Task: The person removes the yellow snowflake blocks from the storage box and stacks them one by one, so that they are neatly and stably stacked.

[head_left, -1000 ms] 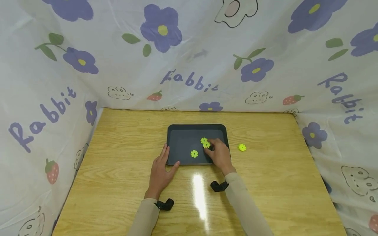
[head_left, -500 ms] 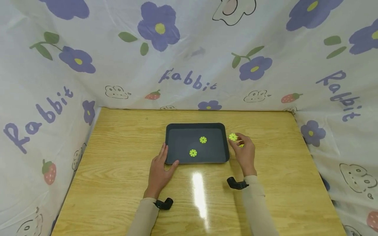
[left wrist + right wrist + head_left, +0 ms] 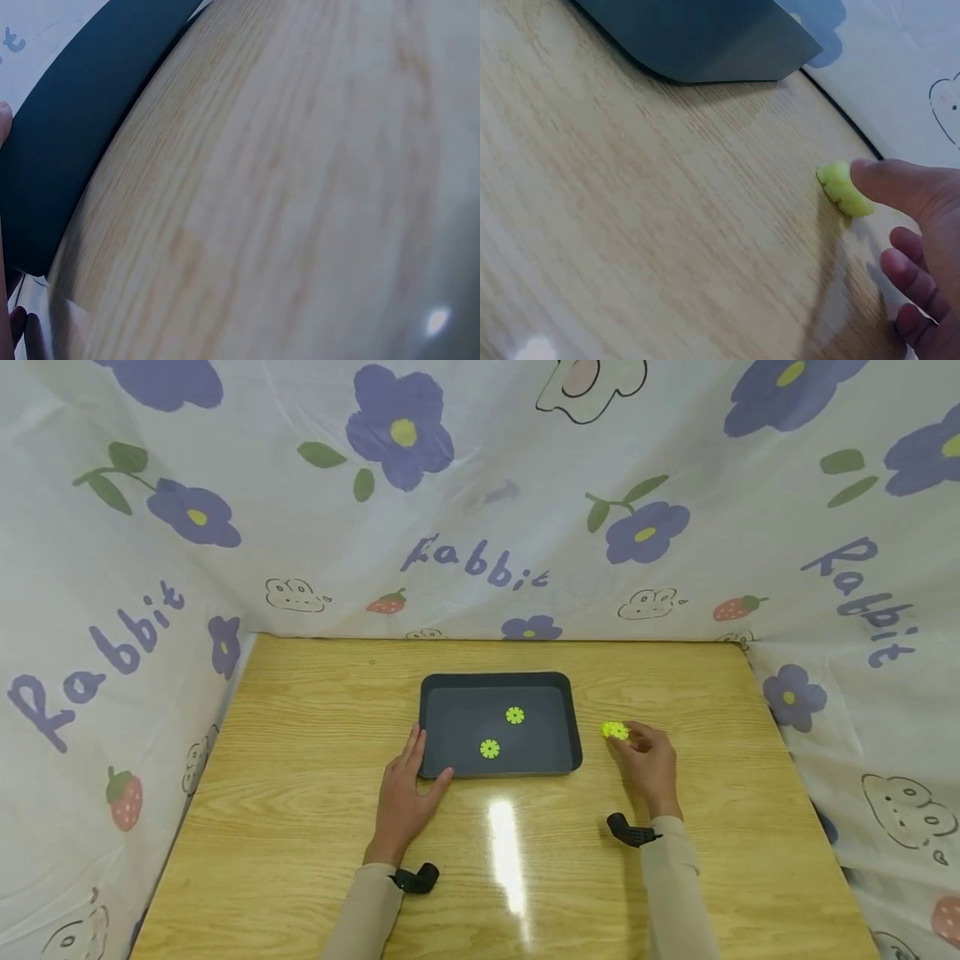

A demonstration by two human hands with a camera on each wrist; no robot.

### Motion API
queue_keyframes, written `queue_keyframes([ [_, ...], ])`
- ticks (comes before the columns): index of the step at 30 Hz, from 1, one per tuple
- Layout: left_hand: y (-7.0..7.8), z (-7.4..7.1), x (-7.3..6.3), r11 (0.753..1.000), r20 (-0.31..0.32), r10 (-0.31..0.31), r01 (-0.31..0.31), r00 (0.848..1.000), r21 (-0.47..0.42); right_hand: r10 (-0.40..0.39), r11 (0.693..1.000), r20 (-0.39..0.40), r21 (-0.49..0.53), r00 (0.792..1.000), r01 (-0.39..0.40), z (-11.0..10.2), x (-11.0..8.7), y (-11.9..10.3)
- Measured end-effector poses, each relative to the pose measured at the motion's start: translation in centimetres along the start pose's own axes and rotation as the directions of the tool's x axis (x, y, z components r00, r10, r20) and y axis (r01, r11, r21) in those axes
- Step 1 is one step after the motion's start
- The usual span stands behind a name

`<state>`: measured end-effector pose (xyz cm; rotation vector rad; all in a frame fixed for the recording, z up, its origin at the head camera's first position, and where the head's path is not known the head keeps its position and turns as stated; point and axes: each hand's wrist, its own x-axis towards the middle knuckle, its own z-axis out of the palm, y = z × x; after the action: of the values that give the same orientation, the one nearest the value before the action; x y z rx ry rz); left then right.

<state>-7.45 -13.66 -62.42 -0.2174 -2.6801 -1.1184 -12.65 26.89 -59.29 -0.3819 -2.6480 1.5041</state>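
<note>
My right hand (image 3: pixel 651 770) pinches a yellow-green notched plastic disc (image 3: pixel 621 731) between thumb and fingers, right of the tray. This disc overlaps the other yellow-green piece lying on the table there. In the right wrist view, the thumb (image 3: pixel 892 184) lies against the yellow-green pieces (image 3: pixel 844 191), close over the wood. Two more notched discs lie apart on the floor of the dark grey tray (image 3: pixel 457 714): one disc (image 3: pixel 514 716) right of centre, another disc (image 3: pixel 490 749) nearer the front. My left hand (image 3: pixel 403 797) rests with straight fingers at the tray's front left corner, thumb at the front rim.
The wooden table (image 3: pixel 315 735) extends around the tray. White printed cloth (image 3: pixel 480 510) hangs behind it and along both sides. A black wrist camera (image 3: pixel 416 878) sits on the left wrist, and another wrist camera (image 3: pixel 632 832) on the right.
My right hand has lifted one of the discs out of the tray and carried it right, to the piece on the table. The left hand has stayed at the tray's corner.
</note>
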Motion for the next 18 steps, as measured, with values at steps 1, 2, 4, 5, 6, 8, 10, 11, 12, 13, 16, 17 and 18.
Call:
queue_keyframes([
  [1, -0.02, 0.0, 0.03, 1.0, -0.002, 0.0, 0.0, 1.0, -0.003, -0.004, 1.0, 0.014, 0.001, 1.0, 0.004, 0.02, 0.05, -0.01],
  [2, -0.03, -0.01, 0.06, 1.0, 0.0, -0.001, 0.001, 1.0, -0.008, -0.005, 1.0, 0.025, 0.001, 1.0, 0.005, 0.05, 0.12, -0.01],
  [4, -0.1, 0.03, 0.07, 1.0, 0.003, -0.003, 0.003, 1.0, -0.007, -0.004, 1.0, 0.046, -0.004, 0.999, 0.004, 0.08, 0.22, -0.04],
  [5, -0.11, 0.04, 0.06, 1.0, 0.007, -0.007, 0.008, 1.0, -0.006, 0.0, 1.0, 0.055, -0.009, 0.998, 0.001, 0.11, 0.26, -0.05],
  [6, -0.12, 0.07, 0.04, 1.0, 0.01, -0.013, 0.013, 1.0, -0.006, 0.004, 1.0, 0.061, -0.012, 0.998, -0.003, 0.12, 0.28, -0.06],
  [8, -0.14, 0.11, 0.0, 1.0, 0.017, -0.022, 0.022, 1.0, -0.002, 0.006, 1.0, 0.071, -0.024, 0.997, -0.004, 0.14, 0.3, -0.1],
  [10, -0.14, 0.12, -0.03, 1.0, 0.021, -0.031, 0.031, 0.999, 0.0, 0.005, 0.999, 0.081, -0.035, 0.997, -0.003, 0.15, 0.29, -0.15],
  [11, -0.14, 0.12, -0.04, 0.999, 0.022, -0.033, 0.033, 0.999, -0.001, 0.006, 0.999, 0.084, -0.035, 0.996, -0.003, 0.15, 0.3, -0.19],
  [12, -0.13, 0.12, -0.05, 0.999, 0.021, -0.033, 0.033, 0.999, 0.0, 0.006, 0.999, 0.086, -0.038, 0.996, -0.003, 0.14, 0.32, -0.2],
  [13, -0.11, 0.12, -0.04, 0.999, 0.022, -0.032, 0.032, 0.999, 0.0, 0.009, 0.999, 0.089, -0.039, 0.996, -0.006, 0.12, 0.34, -0.2],
  [16, -0.02, 0.09, -0.03, 1.0, 0.017, -0.03, 0.03, 0.999, -0.001, 0.016, 0.999, 0.097, -0.039, 0.995, -0.012, 0.05, 0.44, -0.15],
  [17, 0.02, 0.08, -0.02, 1.0, 0.015, -0.028, 0.028, 0.999, -0.002, 0.016, 0.999, 0.1, -0.041, 0.995, -0.012, 0.02, 0.49, -0.1],
  [18, 0.06, 0.06, -0.01, 1.0, 0.011, -0.024, 0.024, 1.0, -0.003, 0.015, 0.999, 0.102, -0.041, 0.995, -0.01, -0.01, 0.51, -0.08],
])
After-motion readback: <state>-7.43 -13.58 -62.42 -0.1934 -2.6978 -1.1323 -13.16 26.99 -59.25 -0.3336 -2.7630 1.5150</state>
